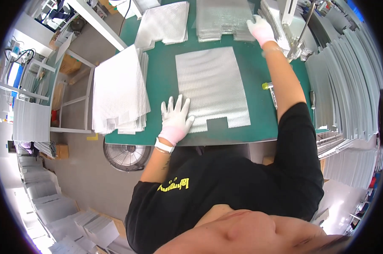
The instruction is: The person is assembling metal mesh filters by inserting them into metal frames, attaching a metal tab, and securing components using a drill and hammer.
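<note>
"What seems undone?"
"Left of the notched mesh sheet [212, 86], 1 fanned stack [117, 89] is left. That sheet is laid on the tabletop [162, 80], overlapped by the spread left hand [175, 120]."
"Beyond it?"
"Among others, 1 notched stack [223, 19], by the right hand [261, 30]; its grip cannot be told."

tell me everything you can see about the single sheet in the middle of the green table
The sheet is silvery, roughly rectangular, finely mesh-textured, with a notch in its near edge. Whether metal or plastic, I cannot tell. It lies flat on the green table, slightly askew, with the gloved left hand overlapping its left edge.
</note>
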Demonstrator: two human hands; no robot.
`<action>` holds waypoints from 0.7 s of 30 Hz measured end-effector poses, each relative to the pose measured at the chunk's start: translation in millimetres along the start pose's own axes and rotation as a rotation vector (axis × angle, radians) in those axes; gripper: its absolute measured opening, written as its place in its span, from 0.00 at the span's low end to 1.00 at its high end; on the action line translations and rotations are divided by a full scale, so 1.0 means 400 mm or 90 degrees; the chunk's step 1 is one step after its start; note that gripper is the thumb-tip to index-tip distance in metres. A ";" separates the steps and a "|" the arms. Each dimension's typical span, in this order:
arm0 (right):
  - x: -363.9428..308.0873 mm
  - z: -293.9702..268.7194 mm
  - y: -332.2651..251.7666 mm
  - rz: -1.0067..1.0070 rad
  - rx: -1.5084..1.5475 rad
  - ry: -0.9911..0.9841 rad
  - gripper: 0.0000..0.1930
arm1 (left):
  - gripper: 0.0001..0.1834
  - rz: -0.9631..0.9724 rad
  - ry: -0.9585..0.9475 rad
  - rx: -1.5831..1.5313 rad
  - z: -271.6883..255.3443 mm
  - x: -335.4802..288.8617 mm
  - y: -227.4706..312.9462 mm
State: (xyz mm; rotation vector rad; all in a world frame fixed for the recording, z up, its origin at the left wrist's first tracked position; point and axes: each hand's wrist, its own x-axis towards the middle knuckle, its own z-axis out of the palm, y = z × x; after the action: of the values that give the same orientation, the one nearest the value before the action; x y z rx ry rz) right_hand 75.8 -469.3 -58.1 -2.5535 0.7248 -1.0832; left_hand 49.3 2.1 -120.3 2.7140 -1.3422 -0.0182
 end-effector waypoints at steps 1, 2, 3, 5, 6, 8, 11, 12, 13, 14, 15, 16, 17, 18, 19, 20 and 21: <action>0.035 0.020 -0.016 0.115 -0.066 -0.119 0.25 | 0.36 0.000 -0.027 -0.009 -0.014 -0.001 0.001; 0.056 0.033 -0.066 0.228 -0.127 -0.240 0.26 | 0.37 -0.006 -0.054 -0.017 -0.018 -0.008 -0.002; 0.064 0.035 -0.104 0.281 -0.162 -0.305 0.26 | 0.38 -0.011 -0.058 -0.020 -0.012 -0.011 -0.003; 0.073 0.056 -0.159 0.365 -0.264 -0.370 0.24 | 0.38 -0.018 -0.058 -0.028 -0.028 -0.011 0.000; 0.078 0.061 -0.168 0.366 -0.263 -0.370 0.24 | 0.38 -0.022 -0.061 -0.036 -0.034 -0.007 0.002; 0.080 0.072 -0.192 0.350 -0.360 -0.271 0.31 | 0.37 -0.021 -0.015 -0.053 -0.032 -0.005 -0.004; 0.117 0.040 -0.187 0.176 -0.158 -0.133 0.25 | 0.33 -0.025 -0.005 -0.072 -0.046 0.002 -0.008; 0.147 0.031 -0.160 0.104 -0.067 -0.080 0.25 | 0.31 -0.015 0.016 -0.082 -0.045 0.005 -0.011; 0.205 0.019 -0.048 0.032 0.144 0.014 0.23 | 0.28 0.017 0.037 -0.094 -0.045 0.021 -0.007; 0.246 0.004 0.053 -0.047 0.349 0.111 0.20 | 0.28 0.039 0.036 -0.097 -0.046 0.042 -0.006; 0.165 -0.117 -0.272 0.190 0.560 -0.016 0.17 | 0.27 -0.034 0.041 -0.107 -0.033 0.004 -0.037; 0.202 -0.111 -0.153 0.109 0.867 0.006 0.19 | 0.25 -0.007 0.048 -0.121 -0.028 0.022 -0.030; 0.210 -0.102 -0.107 0.099 0.947 0.068 0.21 | 0.24 0.003 0.069 -0.128 -0.018 0.033 -0.027; 0.214 -0.097 -0.085 0.085 1.032 0.124 0.22 | 0.24 0.004 0.068 -0.129 -0.014 0.038 -0.027; 0.203 -0.106 -0.071 0.086 1.031 0.122 0.22 | 0.24 0.005 0.072 -0.126 -0.007 0.039 -0.028; 0.178 -0.122 -0.061 0.076 1.011 0.072 0.24 | 0.23 0.004 0.073 -0.122 -0.007 0.033 -0.026; 0.147 -0.139 -0.049 0.067 0.990 0.024 0.25 | 0.23 0.003 0.069 -0.122 -0.011 0.031 -0.020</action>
State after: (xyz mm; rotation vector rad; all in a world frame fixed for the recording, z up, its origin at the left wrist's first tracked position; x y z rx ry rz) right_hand 77.0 -487.9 23.2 -1.1297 -0.0888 -0.9919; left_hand 63.6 -2.5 -116.3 2.5153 -1.2470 -0.0002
